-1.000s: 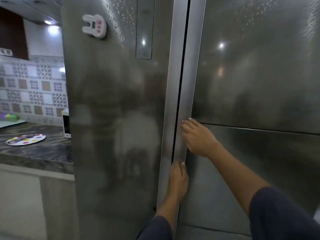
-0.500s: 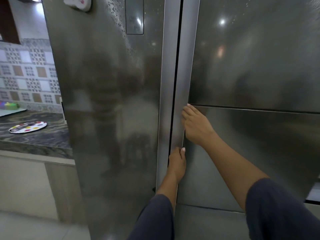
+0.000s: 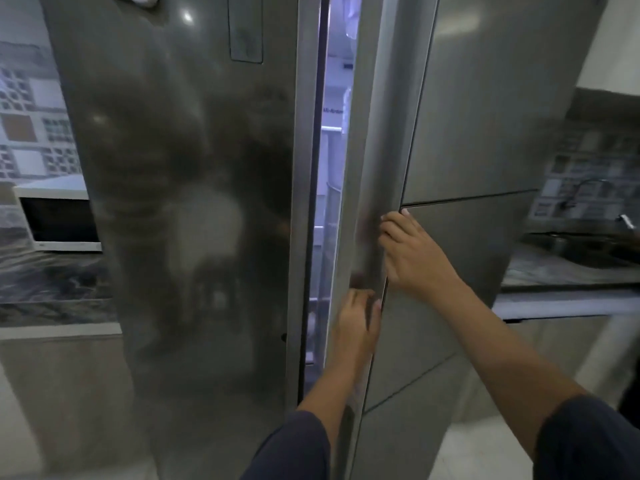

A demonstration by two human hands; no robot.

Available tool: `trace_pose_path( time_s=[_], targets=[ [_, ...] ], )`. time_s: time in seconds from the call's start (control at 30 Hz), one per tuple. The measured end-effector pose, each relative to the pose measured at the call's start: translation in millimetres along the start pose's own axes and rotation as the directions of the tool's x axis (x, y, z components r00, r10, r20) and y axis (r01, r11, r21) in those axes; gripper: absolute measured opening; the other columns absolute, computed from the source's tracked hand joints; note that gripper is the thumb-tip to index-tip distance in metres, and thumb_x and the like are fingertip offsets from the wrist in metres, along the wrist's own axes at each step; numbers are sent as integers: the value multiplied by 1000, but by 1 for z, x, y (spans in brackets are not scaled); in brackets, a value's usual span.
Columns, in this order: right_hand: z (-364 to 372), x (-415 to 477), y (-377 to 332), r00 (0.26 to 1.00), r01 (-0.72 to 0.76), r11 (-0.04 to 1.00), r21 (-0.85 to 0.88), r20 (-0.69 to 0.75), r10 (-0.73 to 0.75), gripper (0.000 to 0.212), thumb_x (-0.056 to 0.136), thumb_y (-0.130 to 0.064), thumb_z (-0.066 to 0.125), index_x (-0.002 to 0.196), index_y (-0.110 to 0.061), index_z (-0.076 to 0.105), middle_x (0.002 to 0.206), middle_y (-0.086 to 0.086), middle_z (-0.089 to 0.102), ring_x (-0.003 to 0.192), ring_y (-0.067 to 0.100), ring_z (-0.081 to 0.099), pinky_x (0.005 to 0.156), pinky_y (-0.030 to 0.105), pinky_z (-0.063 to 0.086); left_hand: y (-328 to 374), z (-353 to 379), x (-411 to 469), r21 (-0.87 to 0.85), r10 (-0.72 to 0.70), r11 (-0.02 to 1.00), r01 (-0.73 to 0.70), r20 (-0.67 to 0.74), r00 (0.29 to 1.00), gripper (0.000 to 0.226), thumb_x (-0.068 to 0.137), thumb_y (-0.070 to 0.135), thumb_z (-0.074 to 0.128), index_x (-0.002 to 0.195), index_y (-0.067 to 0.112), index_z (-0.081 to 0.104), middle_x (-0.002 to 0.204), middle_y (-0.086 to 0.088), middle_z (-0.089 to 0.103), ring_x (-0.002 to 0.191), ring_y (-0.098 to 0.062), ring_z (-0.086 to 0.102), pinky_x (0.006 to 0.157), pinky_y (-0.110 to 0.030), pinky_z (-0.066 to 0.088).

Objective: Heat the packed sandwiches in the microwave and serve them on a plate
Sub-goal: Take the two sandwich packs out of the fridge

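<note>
Both hands on the right fridge door (image 3: 485, 116), centre frame, door cracked ajar and a lit strip of interior (image 3: 334, 168) showing in the gap. Right hand (image 3: 412, 251) curled round the door's edge, fingers hooked on the handle strip. Left hand (image 3: 356, 323) just below, fingers wrapped on the same edge. No sandwiches visible; likely inside, cannot tell through so narrow a gap. Microwave (image 3: 59, 216) waiting at left of frame on the counter (image 3: 52, 285), door closed. Very early going by the look of it: fetching, heating and plating all left, and no plate in shot.
</note>
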State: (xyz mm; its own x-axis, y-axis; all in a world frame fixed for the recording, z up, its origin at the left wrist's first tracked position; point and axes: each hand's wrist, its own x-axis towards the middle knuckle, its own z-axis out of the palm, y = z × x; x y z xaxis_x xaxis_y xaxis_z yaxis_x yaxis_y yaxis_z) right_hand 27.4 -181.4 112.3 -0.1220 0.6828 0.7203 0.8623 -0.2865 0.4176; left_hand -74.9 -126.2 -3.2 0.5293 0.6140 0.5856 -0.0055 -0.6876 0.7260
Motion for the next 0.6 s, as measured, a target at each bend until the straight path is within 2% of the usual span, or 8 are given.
trace_pose_path(
  time_s=[0.1,0.13,0.2,0.27,0.33,0.4,0.5,0.6],
  targets=[
    [-34,-32,7,999,-48,999,0,-5,48,33,70,-12,39,81,3,66,97,17,65,114,26,42,111,38,23,26,-5,-9,123,291,954,-274,-146,946,26,92,23,46,117,17,49,113,0,49,99,-8,45,87,-19,40],
    [-45,-44,10,998,-64,998,-6,-3,64,32,71,-11,39,81,3,66,98,17,65,114,26,42,111,39,24,35,-6,-7,107,336,941,-321,-179,925,30,91,23,46,120,18,47,117,-2,46,104,-12,44,91,-22,39],
    [-67,-66,16,993,-117,993,-35,-10,116,28,74,-9,40,81,2,66,96,17,65,112,27,46,110,40,28,55,-7,1,8,322,945,-328,-202,925,34,92,24,42,126,17,45,124,-5,45,113,-18,45,99,-30,39],
    [-89,-84,19,971,-230,972,-36,-67,228,26,77,-10,42,84,0,66,94,16,65,105,29,53,102,39,36,73,-7,9,-73,317,941,-331,-155,936,40,94,25,37,132,14,43,129,-10,48,120,-22,45,104,-37,38],
    [-113,-94,22,898,-399,916,46,-182,400,28,80,-12,42,93,-1,65,93,16,65,98,25,52,90,32,37,87,-4,17,-130,338,929,-346,-85,937,45,95,26,36,138,15,39,136,-10,44,126,-20,40,108,-34,34],
    [-140,-93,28,775,-525,832,179,-304,554,33,85,-15,41,107,0,60,101,18,61,97,22,48,86,29,36,99,1,24,-96,367,924,-370,-48,929,50,95,34,36,142,17,34,144,-9,36,133,-20,33,112,-31,27],
    [-174,-85,48,649,-552,770,320,-414,638,41,90,-16,42,127,1,46,121,20,48,112,25,45,97,30,37,124,8,36,4,450,892,-451,-71,890,52,93,36,35,143,20,33,148,-9,32,135,-21,29,112,-37,26],
    [-193,-85,68,623,-594,770,234,-472,624,49,89,-16,44,136,-3,37,138,21,37,129,27,32,109,36,31,154,18,45,34,525,849,-527,-158,837,50,92,32,40,140,20,37,146,-10,36,133,-19,28,109,-36,26]
  ],
)
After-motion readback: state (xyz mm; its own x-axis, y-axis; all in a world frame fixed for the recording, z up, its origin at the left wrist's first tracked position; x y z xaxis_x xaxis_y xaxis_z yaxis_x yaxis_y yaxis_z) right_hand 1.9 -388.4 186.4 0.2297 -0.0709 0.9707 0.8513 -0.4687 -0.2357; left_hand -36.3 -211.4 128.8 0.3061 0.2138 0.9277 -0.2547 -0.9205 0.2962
